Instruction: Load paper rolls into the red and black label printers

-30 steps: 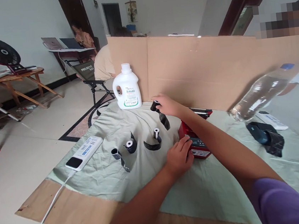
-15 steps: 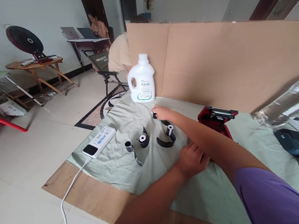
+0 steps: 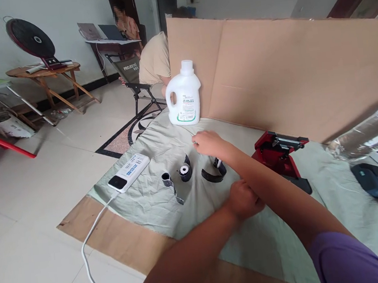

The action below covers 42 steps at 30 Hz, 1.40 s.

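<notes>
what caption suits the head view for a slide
Bare right hand extended past bare left hand, near small black cylindrical rolls on wrinkled pale green cloth.

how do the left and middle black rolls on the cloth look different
The left roll shows a dark hollow; the middle roll has a white core. The left roll's loose end trails toward the camera; the middle roll's sticks up behind it. Both are black and rest on the cloth.

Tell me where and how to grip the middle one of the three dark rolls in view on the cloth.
Probably best to pinch the dark roll by opposite sides of its round body, coming from above and the near side. It stands on end, its white core facing up, and a loose strip rises behind it.
</notes>
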Each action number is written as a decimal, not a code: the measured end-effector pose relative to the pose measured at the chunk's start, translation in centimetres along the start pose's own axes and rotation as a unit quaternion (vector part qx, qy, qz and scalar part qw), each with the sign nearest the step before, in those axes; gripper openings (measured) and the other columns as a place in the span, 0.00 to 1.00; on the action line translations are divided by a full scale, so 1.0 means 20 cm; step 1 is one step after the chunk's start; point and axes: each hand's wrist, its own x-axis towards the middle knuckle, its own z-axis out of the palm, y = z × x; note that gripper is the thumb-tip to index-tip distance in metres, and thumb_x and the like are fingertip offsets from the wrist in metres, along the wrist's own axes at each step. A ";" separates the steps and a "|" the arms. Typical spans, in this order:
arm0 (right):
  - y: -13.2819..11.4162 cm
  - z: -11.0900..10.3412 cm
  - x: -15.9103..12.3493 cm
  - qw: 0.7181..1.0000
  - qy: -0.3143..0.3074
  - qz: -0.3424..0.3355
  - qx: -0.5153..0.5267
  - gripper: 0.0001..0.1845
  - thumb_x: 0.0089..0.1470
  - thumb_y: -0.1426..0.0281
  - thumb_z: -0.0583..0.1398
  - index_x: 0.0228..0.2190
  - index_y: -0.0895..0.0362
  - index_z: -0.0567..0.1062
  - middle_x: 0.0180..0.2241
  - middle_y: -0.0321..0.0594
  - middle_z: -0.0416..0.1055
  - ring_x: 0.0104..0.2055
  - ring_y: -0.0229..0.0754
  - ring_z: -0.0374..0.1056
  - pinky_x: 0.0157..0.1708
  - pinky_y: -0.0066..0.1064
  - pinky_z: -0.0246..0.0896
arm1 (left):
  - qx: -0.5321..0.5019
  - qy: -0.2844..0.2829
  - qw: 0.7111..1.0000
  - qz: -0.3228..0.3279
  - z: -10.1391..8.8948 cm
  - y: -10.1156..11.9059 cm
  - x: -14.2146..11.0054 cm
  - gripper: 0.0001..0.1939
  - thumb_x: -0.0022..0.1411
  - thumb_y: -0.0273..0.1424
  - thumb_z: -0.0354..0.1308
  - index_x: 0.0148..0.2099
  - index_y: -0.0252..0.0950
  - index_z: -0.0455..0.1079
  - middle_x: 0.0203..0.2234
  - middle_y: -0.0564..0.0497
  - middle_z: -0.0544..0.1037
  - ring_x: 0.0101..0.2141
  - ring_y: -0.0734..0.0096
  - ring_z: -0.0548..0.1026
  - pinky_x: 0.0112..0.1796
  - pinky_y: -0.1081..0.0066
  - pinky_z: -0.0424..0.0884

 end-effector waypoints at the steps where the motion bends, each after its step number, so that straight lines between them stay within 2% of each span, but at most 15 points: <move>1: 0.01 -0.01 -0.03 0.999 -0.026 0.040 -0.002 0.17 0.63 0.66 0.52 0.44 0.58 0.78 0.47 0.53 0.75 0.48 0.54 0.70 0.44 0.40 0.62 | 0.001 0.004 1.000 0.003 0.00 0.00 0.00 0.11 0.58 0.28 0.55 0.40 0.37 0.77 0.36 0.45 0.82 0.41 0.56 0.80 0.40 0.61 0.80; 4: 0.04 -0.04 -0.13 0.987 -0.097 0.131 -0.009 0.18 0.60 0.61 0.57 0.44 0.58 0.78 0.44 0.55 0.76 0.44 0.55 0.74 0.37 0.38 0.64 | 0.019 0.012 1.000 0.012 0.03 -0.01 0.01 0.08 0.58 0.29 0.56 0.34 0.36 0.77 0.30 0.45 0.81 0.35 0.56 0.81 0.33 0.61 0.79; 7: 0.07 -0.03 -0.19 0.979 -0.148 0.137 -0.023 0.19 0.53 0.59 0.63 0.43 0.57 0.79 0.44 0.54 0.77 0.44 0.57 0.75 0.36 0.38 0.66 | 0.028 0.009 0.999 0.012 0.04 -0.01 0.01 0.07 0.58 0.30 0.56 0.32 0.35 0.76 0.28 0.45 0.80 0.31 0.57 0.80 0.30 0.61 0.78; 11: 0.08 0.00 -0.22 0.976 -0.170 0.134 -0.039 0.19 0.48 0.65 0.66 0.43 0.56 0.79 0.44 0.53 0.78 0.44 0.57 0.75 0.35 0.37 0.67 | 0.012 0.005 1.000 0.003 0.02 0.00 0.00 0.08 0.58 0.29 0.56 0.37 0.36 0.77 0.33 0.45 0.81 0.36 0.55 0.81 0.35 0.59 0.79; 15: 0.09 0.03 -0.22 0.971 -0.189 0.143 -0.042 0.19 0.45 0.75 0.65 0.43 0.57 0.79 0.45 0.55 0.78 0.44 0.57 0.75 0.34 0.36 0.66 | -0.010 -0.001 1.000 -0.009 0.00 0.00 -0.01 0.11 0.59 0.30 0.55 0.43 0.37 0.76 0.36 0.44 0.81 0.40 0.55 0.80 0.41 0.58 0.79; 18: 0.12 0.03 -0.27 0.984 -0.133 0.119 -0.005 0.16 0.47 0.78 0.61 0.41 0.57 0.78 0.43 0.53 0.77 0.41 0.54 0.75 0.33 0.35 0.64 | 0.000 0.015 1.000 -0.008 0.01 0.01 0.00 0.09 0.60 0.30 0.54 0.38 0.37 0.76 0.32 0.45 0.81 0.35 0.57 0.80 0.35 0.60 0.79; 20: 0.15 0.02 -0.35 0.993 -0.039 0.100 0.054 0.16 0.49 0.78 0.59 0.41 0.57 0.75 0.40 0.49 0.77 0.38 0.50 0.73 0.31 0.33 0.61 | 0.000 0.033 0.999 -0.004 0.01 0.01 0.00 0.10 0.61 0.29 0.53 0.38 0.37 0.76 0.31 0.46 0.81 0.33 0.59 0.79 0.34 0.61 0.78; 22: 0.20 0.00 -0.46 0.986 0.049 0.083 0.138 0.15 0.51 0.77 0.58 0.42 0.56 0.72 0.37 0.43 0.76 0.36 0.46 0.71 0.32 0.32 0.60 | -0.013 0.042 0.999 0.003 0.00 0.01 0.01 0.13 0.62 0.26 0.50 0.43 0.37 0.76 0.35 0.46 0.82 0.35 0.62 0.80 0.37 0.63 0.79; 25: 0.28 -0.02 -0.64 0.948 0.125 0.067 0.284 0.12 0.52 0.74 0.57 0.40 0.55 0.70 0.34 0.37 0.73 0.34 0.41 0.68 0.34 0.30 0.60 | -0.039 0.051 0.998 0.016 -0.02 0.03 0.02 0.20 0.63 0.23 0.48 0.54 0.38 0.72 0.46 0.46 0.81 0.47 0.64 0.79 0.48 0.63 0.77; 30: 0.46 0.00 -0.88 0.870 0.202 0.057 0.447 0.15 0.52 0.67 0.61 0.43 0.53 0.74 0.44 0.40 0.71 0.38 0.41 0.67 0.37 0.33 0.64 | -0.057 0.068 0.996 0.011 -0.01 0.03 0.01 0.25 0.64 0.23 0.48 0.62 0.39 0.67 0.58 0.45 0.74 0.58 0.64 0.72 0.59 0.61 0.70; 33: 0.56 0.01 -0.98 0.803 0.234 0.053 0.545 0.20 0.51 0.63 0.64 0.46 0.51 0.73 0.45 0.41 0.71 0.40 0.41 0.68 0.39 0.33 0.65 | -0.062 0.093 0.994 0.017 -0.01 0.01 0.00 0.21 0.64 0.25 0.48 0.57 0.40 0.71 0.52 0.44 0.78 0.53 0.63 0.76 0.55 0.60 0.73; 35: 0.62 0.00 -1.03 0.760 0.236 0.035 0.604 0.22 0.50 0.62 0.65 0.47 0.52 0.72 0.44 0.40 0.72 0.38 0.40 0.68 0.35 0.31 0.64 | -0.088 0.138 0.986 0.005 -0.03 0.00 0.02 0.13 0.65 0.27 0.49 0.44 0.38 0.74 0.42 0.45 0.80 0.43 0.65 0.79 0.45 0.63 0.77; 38: 0.68 -0.01 -1.09 0.729 0.235 0.016 0.643 0.22 0.50 0.61 0.67 0.47 0.51 0.73 0.42 0.39 0.71 0.29 0.34 0.62 0.28 0.28 0.59 | -0.119 0.242 0.960 -0.075 -0.15 -0.02 0.10 0.14 0.67 0.30 0.49 0.28 0.37 0.65 0.33 0.48 0.75 0.37 0.68 0.75 0.39 0.67 0.75; 40: 0.71 -0.01 -1.12 0.716 0.223 -0.006 0.662 0.22 0.51 0.62 0.67 0.47 0.50 0.73 0.37 0.37 0.71 0.27 0.33 0.59 0.26 0.28 0.57 | -0.150 0.279 0.940 -0.128 -0.26 -0.01 0.20 0.13 0.68 0.33 0.50 0.30 0.37 0.64 0.32 0.50 0.73 0.36 0.69 0.74 0.38 0.68 0.73; 42: 0.72 -0.01 -1.13 0.703 0.201 -0.041 0.681 0.21 0.52 0.62 0.67 0.48 0.50 0.73 0.33 0.36 0.70 0.27 0.34 0.60 0.27 0.28 0.59 | -0.203 0.227 0.944 -0.129 -0.36 0.04 0.32 0.10 0.68 0.38 0.52 0.39 0.38 0.67 0.35 0.49 0.76 0.38 0.68 0.75 0.40 0.67 0.74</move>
